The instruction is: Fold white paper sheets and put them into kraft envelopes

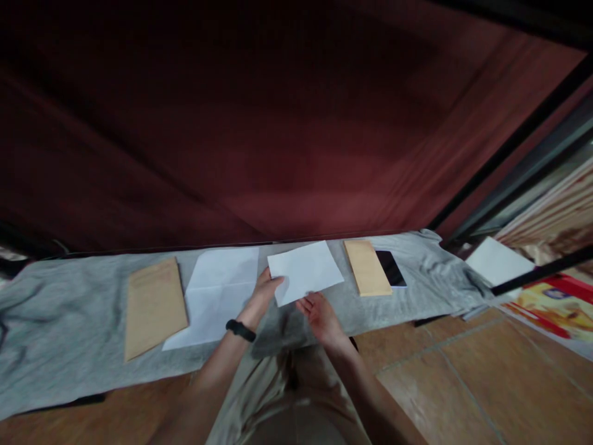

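Note:
A white sheet of paper (306, 267), seemingly folded, is held a little above the grey cloth in front of me. My left hand (265, 292) grips its left edge, thumb on top and the fingers beneath. At its lower edge, my right hand (319, 314) is turned palm up with the fingertips under the paper; whether they pinch it is unclear. To the left lies a larger white sheet (222, 300) with a crease across it, partly under a brown envelope (155, 307). Right of my hands sits a thicker tan stack of envelopes or paper (368, 267).
A dark phone-like slab (391, 268) lies beside the tan stack. Everything rests on a grey cloth (60, 321) over a long, narrow surface. A dark red fabric wall (296, 154) rises behind it. At right, a white box-like object (500, 264) and a red-yellow package (558, 308) stand near the tiled floor.

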A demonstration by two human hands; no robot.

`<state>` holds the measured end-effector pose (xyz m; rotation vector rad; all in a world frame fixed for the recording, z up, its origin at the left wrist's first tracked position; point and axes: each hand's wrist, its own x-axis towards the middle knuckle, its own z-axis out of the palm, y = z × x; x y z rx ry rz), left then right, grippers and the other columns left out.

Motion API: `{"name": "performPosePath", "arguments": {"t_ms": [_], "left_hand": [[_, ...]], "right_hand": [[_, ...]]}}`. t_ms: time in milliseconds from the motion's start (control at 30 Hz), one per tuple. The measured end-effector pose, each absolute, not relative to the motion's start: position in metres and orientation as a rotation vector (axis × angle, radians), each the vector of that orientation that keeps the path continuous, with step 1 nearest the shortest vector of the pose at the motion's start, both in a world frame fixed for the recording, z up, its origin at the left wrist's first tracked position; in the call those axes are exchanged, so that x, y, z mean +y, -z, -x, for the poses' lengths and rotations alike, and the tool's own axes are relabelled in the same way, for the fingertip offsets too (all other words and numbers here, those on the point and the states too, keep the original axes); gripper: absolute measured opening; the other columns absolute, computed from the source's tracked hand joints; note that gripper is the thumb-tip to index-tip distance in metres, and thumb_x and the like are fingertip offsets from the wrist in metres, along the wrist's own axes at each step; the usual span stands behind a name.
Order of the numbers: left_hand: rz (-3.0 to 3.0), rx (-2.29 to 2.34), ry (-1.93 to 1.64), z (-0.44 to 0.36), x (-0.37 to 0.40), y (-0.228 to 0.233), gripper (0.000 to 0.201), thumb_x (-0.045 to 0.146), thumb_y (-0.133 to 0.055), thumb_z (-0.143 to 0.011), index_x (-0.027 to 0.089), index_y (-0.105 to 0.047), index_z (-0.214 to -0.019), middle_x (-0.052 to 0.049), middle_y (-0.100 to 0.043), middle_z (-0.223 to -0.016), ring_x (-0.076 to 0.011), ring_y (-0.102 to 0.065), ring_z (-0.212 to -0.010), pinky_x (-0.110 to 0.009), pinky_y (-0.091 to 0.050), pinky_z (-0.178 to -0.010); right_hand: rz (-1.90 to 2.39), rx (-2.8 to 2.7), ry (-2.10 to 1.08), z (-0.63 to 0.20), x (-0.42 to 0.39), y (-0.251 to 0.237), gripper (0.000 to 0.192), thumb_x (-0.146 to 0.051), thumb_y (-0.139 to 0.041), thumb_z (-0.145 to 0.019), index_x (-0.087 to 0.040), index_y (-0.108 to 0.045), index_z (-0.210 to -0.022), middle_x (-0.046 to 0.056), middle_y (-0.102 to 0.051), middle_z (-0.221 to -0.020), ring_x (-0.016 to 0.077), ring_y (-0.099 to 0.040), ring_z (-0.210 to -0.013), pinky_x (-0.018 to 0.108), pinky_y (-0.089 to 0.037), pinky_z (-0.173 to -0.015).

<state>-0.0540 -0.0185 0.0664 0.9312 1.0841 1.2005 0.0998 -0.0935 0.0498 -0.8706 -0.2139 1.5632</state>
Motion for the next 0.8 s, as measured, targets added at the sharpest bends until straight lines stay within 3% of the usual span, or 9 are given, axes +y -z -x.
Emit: {"name": "performPosePath", "arguments": {"t_ms": [133, 267, 400, 533, 667, 800], "left_hand": [[-1.087, 1.23, -1.005, 0.067, -0.003, -0.05, 0.05, 0.028, -0.074, -0.057, 0.013, -0.07, -0.105, -0.01, -0.077, -0.097, -0.0322, -0.071, -0.095, -0.043, -0.056, -0.087], [-1.131, 1.377, -0.965, 0.066, 0.0, -0.033, 0.046, 0.019, -0.066, -0.056, 0.015, -0.071, -0.101, -0.01, -0.076, -0.096, -0.0349, -0.069, -0.102, -0.045, -0.054, -0.093], [-1.149, 1.504, -0.979, 0.061, -0.002, -0.025, 0.05, 0.014, -0.063, -0.056, 0.019, -0.07, -0.105, -0.009, -0.075, -0.098, -0.0349, -0.068, -0.109, -0.045, -0.051, -0.101], [-1.176, 1.604, -0.983, 0.06, -0.006, -0.027, 0.054, 0.012, -0.063, -0.059, 0.021, -0.068, -0.112, -0.011, -0.074, -0.101, -0.0359, -0.068, -0.109, -0.048, -0.048, -0.106], [-1.236, 1.671, -0.992, 0.06, -0.015, -0.031, 0.064, 0.012, -0.066, -0.064, 0.021, -0.063, -0.127, -0.011, -0.072, -0.119, -0.0352, -0.066, -0.117, -0.048, -0.043, -0.112], [-1.329, 1.688, -0.92, 0.065, -0.03, -0.033, 0.07, 0.013, -0.066, -0.071, 0.019, -0.056, -0.14, -0.013, -0.071, -0.124, -0.0346, -0.067, -0.115, -0.045, -0.046, -0.108]], "right_hand": [[0.983, -0.298, -1.844, -0.12, -0.115, -0.04, 0.016, -0.03, -0.073, -0.078, -0.019, -0.067, -0.086, 0.009, -0.077, -0.093, 0.0194, -0.073, -0.08, 0.035, -0.057, -0.079], [1.058, -0.512, -1.903, -0.139, -0.123, -0.035, 0.034, -0.039, -0.073, -0.081, -0.015, -0.071, -0.105, 0.014, -0.077, -0.105, 0.0202, -0.073, -0.081, 0.036, -0.056, -0.079], [1.29, -0.841, -1.324, -0.149, -0.099, -0.029, 0.035, -0.047, -0.067, -0.085, -0.02, -0.073, -0.106, 0.011, -0.077, -0.11, 0.0247, -0.072, -0.097, 0.044, -0.055, -0.094], [1.472, -1.395, -0.733, -0.145, -0.072, -0.018, 0.045, -0.043, -0.048, -0.098, -0.02, -0.066, -0.133, 0.013, -0.062, -0.144, 0.0276, -0.053, -0.138, 0.05, -0.038, -0.119], [1.56, -1.857, -0.467, -0.132, -0.07, -0.002, 0.05, -0.036, -0.045, -0.103, -0.021, -0.051, -0.15, 0.01, -0.041, -0.163, 0.0281, -0.034, -0.152, 0.054, -0.027, -0.125], [1.594, -2.062, -0.346, -0.13, -0.077, 0.01, 0.048, -0.038, -0.049, -0.104, -0.029, -0.05, -0.151, 0.006, -0.04, -0.163, 0.0289, -0.033, -0.153, 0.056, -0.021, -0.126]]}}
